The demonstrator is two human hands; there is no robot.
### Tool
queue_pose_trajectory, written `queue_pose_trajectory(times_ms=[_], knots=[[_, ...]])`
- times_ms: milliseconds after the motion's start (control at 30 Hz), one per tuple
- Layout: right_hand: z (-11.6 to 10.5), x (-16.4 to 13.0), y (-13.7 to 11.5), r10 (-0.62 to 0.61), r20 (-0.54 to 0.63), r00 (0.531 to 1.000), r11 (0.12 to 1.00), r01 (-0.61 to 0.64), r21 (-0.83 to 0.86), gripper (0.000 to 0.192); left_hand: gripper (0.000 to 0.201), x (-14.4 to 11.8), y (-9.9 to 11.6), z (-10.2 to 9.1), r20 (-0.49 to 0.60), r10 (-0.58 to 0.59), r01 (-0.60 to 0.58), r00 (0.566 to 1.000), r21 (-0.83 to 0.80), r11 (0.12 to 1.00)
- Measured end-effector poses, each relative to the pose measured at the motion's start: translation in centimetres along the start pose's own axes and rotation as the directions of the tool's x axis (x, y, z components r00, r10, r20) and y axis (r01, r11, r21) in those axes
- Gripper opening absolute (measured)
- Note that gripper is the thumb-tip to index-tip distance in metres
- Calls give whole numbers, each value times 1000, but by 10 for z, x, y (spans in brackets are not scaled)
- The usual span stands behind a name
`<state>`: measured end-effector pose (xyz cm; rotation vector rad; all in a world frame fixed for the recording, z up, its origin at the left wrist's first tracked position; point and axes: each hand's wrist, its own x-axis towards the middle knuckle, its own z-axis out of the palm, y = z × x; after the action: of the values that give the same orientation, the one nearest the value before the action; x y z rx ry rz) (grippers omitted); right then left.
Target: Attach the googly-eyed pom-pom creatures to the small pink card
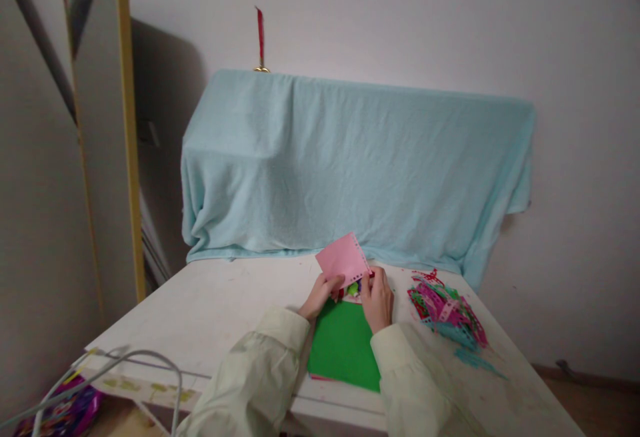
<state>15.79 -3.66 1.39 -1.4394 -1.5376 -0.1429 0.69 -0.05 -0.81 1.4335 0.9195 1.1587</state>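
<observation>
The left hand (324, 292) closes its thumb and fingers on the lower left edge of a pink sheet (340, 257), just past the far left corner of the green sheet (345, 344). The right hand (379, 298) has its fingers curled at the pink sheet's lower right corner, by the green sheet's far right corner; how firmly it grips, I cannot tell. The pink sheet is tilted, beyond the green sheet's far edge, with small holes along two of its sides. Between the hands, just past the green sheet, sit small colourful pieces (354, 288) (too blurred to name). Reddish edges of other sheets (320, 378) peek out under the green sheet's near left corner.

To the right of the green sheet, apart from it, lies a tangled heap of punched paper strips (447, 310) in pink, red, green and blue. The white table (235, 304) spreads around the green sheet. Well beyond it hangs a pale blue cloth (360, 170), with a red strip (261, 34) rising above. Far to its left stand a gold-framed mirror (103, 144) and, nearer, a looped cable (150, 354).
</observation>
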Motion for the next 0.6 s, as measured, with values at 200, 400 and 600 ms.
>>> queue_pose_trajectory(times_ms=[200, 400, 600], knots=[[-1, 1, 0, -1, -45, 999, 1000, 0, -6, 26, 48, 1, -6, 1, 13, -22, 22, 1000, 14, 1000], [-11, 8, 0, -11, -102, 995, 998, 5, -63, 26, 42, 0, -12, 2, 21, -4, 4, 1000, -1, 1000], [-13, 9, 4, 26, -141, 990, 982, -52, -183, 23, 51, 8, -17, -9, -248, 49, -36, 967, 55, 998]])
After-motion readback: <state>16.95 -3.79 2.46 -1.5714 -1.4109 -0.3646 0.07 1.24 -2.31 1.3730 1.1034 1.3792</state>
